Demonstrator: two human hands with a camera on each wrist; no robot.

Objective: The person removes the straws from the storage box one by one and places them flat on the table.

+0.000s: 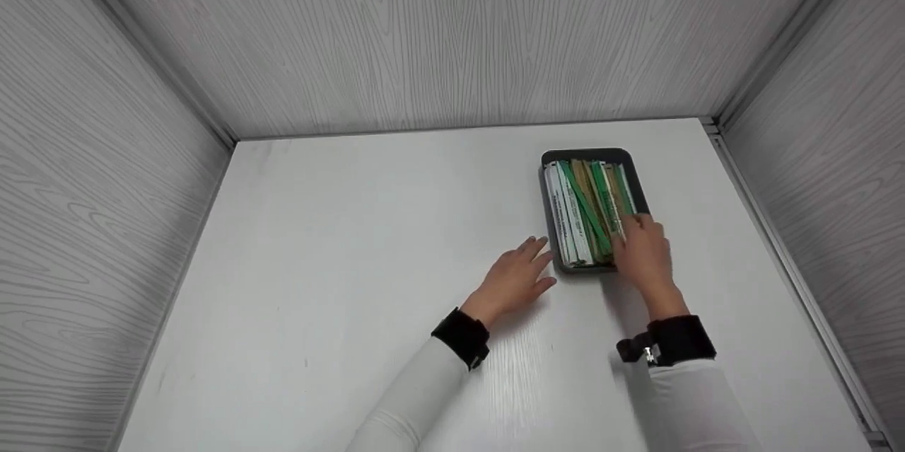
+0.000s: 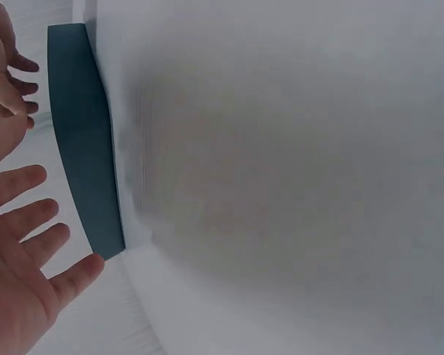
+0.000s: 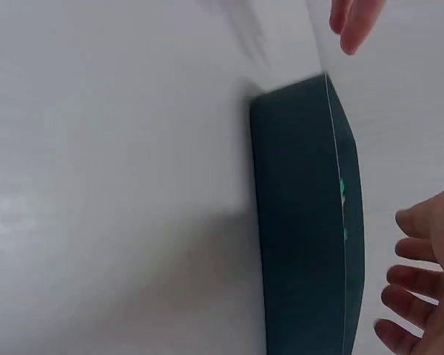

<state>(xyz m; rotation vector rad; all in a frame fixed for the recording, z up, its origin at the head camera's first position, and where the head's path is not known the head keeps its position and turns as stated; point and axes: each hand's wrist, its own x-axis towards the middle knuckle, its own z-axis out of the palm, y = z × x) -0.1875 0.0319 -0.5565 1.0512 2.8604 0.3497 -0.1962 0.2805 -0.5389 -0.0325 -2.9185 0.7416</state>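
A dark rectangular tray stands at the back right of the white table, filled with long, thin packets in white, green and brown. One green packet lies slantwise across the others. My right hand is over the tray's near right corner, and in the right wrist view its fingers are loosely bent with nothing between them. Just off the near left corner hovers my left hand, fingers spread and holding nothing. The tray's tall side hides the packets in the left wrist view.
Grey wood-grain panels wall the table at the back and both sides. A metal rail runs along the right edge. Black straps circle both wrists, over white sleeves.
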